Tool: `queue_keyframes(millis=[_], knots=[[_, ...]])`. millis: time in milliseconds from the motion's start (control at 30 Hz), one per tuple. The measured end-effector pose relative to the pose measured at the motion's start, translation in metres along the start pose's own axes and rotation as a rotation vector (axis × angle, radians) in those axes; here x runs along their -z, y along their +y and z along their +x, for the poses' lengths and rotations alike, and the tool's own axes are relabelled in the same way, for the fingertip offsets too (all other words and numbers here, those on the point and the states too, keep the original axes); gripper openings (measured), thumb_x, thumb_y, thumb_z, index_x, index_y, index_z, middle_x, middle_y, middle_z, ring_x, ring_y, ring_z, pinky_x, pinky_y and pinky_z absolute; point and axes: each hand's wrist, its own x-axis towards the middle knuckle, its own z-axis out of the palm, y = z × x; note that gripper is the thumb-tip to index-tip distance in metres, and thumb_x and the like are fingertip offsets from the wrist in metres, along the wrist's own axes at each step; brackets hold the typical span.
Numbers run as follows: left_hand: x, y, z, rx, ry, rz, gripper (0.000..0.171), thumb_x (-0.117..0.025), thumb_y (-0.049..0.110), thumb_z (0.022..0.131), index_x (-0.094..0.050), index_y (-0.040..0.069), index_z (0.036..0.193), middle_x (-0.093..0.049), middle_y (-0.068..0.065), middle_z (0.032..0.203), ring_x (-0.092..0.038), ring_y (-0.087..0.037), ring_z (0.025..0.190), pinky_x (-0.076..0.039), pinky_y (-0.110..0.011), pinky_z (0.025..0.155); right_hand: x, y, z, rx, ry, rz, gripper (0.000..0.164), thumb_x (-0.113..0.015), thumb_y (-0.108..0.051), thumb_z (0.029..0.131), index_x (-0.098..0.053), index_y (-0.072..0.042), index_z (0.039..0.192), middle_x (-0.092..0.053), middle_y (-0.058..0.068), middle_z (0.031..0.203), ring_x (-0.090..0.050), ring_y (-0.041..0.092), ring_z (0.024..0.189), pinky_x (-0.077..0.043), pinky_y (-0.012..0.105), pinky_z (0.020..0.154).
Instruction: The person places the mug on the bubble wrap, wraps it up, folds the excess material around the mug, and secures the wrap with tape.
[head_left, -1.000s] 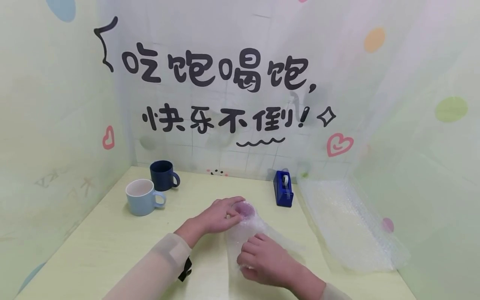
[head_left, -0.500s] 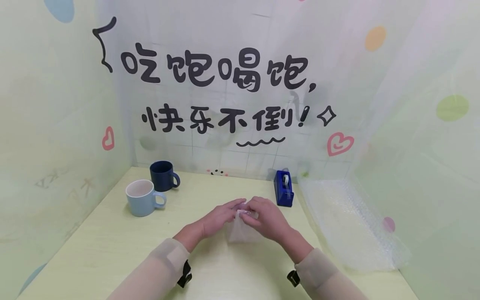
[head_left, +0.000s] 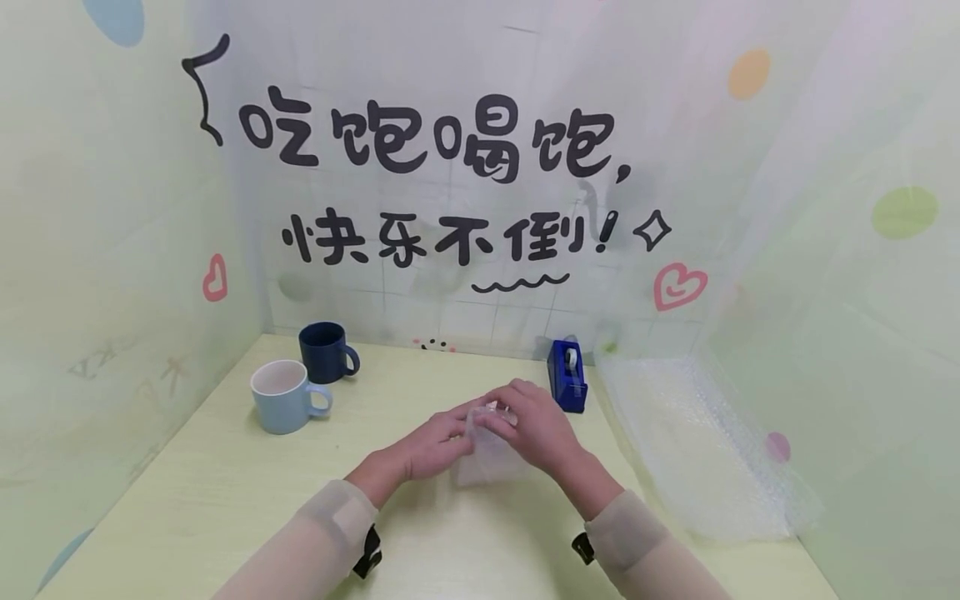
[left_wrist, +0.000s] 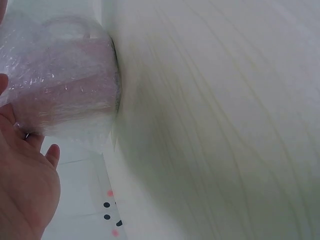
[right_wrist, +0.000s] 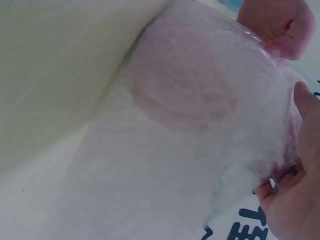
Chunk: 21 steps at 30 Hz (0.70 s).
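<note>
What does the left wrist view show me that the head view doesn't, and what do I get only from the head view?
Left wrist only: the side of the wrapped cup, plainly pink through its wrapping, with what looks like a handle.

Head only: the light blue mug, the dark blue mug, the tape dispenser and the bubble sheet.

Both: the left hand holding the wrapped cup, the table and the printed dots on the wall.
</note>
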Motion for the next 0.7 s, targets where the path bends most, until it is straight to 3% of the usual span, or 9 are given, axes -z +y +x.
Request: queue_keyframes(millis=[67,133,233,300,400,567,700], knots=[[0.0,0.001,0.001,-0.004,0.004,0.005,0.043,-0.046,0.017,0.103,-0.08,0.004,0.126,-0.032,-0.011,0.181,-0.035,-0.039,0.166,-0.034,-0.063,0.132,0.005,-0.001,-0.002,-0.029,0.051,0.004,0.034,-0.084,-0.032,0.098,-0.074,-0.008,0.12,-0.071,0.005,0.105,-0.066,0.021,0.097,-0.059,0.035,0.084],[-0.001,0.002,0.001,-0.015,0.008,0.007,0.051,-0.046,0.015,0.103,-0.07,0.009,0.148,-0.031,-0.012,0.181,-0.033,-0.039,0.166,-0.033,-0.063,0.132,0.01,-0.001,-0.005,0.002,0.137,0.001,0.034,-0.083,-0.028,0.097,-0.07,-0.005,0.118,-0.07,0.009,0.106,-0.065,0.023,0.099,-0.058,0.038,0.086],[-0.002,0.004,0.002,-0.027,0.017,0.008,0.056,-0.045,0.013,0.103,-0.062,0.013,0.157,-0.03,-0.013,0.181,-0.032,-0.037,0.167,-0.032,-0.063,0.133,0.014,0.001,-0.014,0.147,0.279,-0.056,0.02,-0.079,-0.019,0.092,-0.067,-0.007,0.102,-0.067,0.006,0.093,-0.062,0.022,0.087,-0.055,0.037,0.077],[-0.003,0.005,0.002,-0.034,0.03,0.002,0.055,-0.044,0.012,0.104,-0.064,0.014,0.155,-0.031,-0.013,0.181,-0.033,-0.036,0.166,-0.033,-0.062,0.133,0.013,0.001,-0.023,0.245,0.312,-0.118,0.014,-0.076,-0.018,0.089,-0.067,-0.01,0.095,-0.065,0.002,0.085,-0.059,0.018,0.078,-0.052,0.034,0.07],[-0.004,0.006,0.001,-0.038,0.052,0.013,0.054,-0.043,0.013,0.105,-0.064,0.014,0.155,-0.033,-0.011,0.18,-0.036,-0.036,0.165,-0.034,-0.061,0.132,0.008,-0.001,-0.038,0.312,0.244,-0.203,0.018,-0.079,-0.022,0.088,-0.073,-0.011,0.101,-0.071,0.001,0.093,-0.066,0.019,0.084,-0.059,0.035,0.076],[-0.007,0.006,0.001,0.01,0.083,-0.016,0.058,-0.04,0.014,0.109,-0.042,0.001,0.165,-0.037,-0.012,0.178,-0.037,-0.034,0.165,-0.033,-0.058,0.133,-0.001,0.001,-0.055,0.23,0.035,-0.272,0.052,-0.089,-0.031,0.09,-0.074,-0.006,0.134,-0.076,0.01,0.132,-0.073,0.027,0.121,-0.061,0.045,0.106],[-0.008,0.009,0.0,0.071,0.119,-0.038,0.053,-0.038,0.016,0.111,-0.027,0.004,0.161,-0.042,-0.015,0.175,-0.043,-0.035,0.161,-0.037,-0.058,0.131,-0.003,0.005,-0.054,0.185,-0.12,-0.278,0.057,-0.082,-0.035,0.099,-0.069,-0.004,0.145,-0.073,0.012,0.145,-0.069,0.028,0.134,-0.053,0.05,0.119]])
